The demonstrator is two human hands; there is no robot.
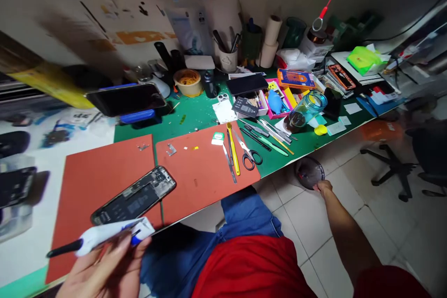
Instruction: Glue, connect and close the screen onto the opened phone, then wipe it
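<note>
My left hand is closed round a white and blue tube with a black pointed tip, low at the left. Just beyond it an opened phone with its battery and inner parts showing lies slanted on the orange-red mat. My right hand is stretched down to the right, below the table's edge, with its fingers closed on the rim of a dark, see-through bin on the tiled floor.
Scissors and a yellow brush lie on the right mat. Several tweezers, a glass jar and small boxes stand farther right. A dark phone leans on a blue stand. An office chair is at the right.
</note>
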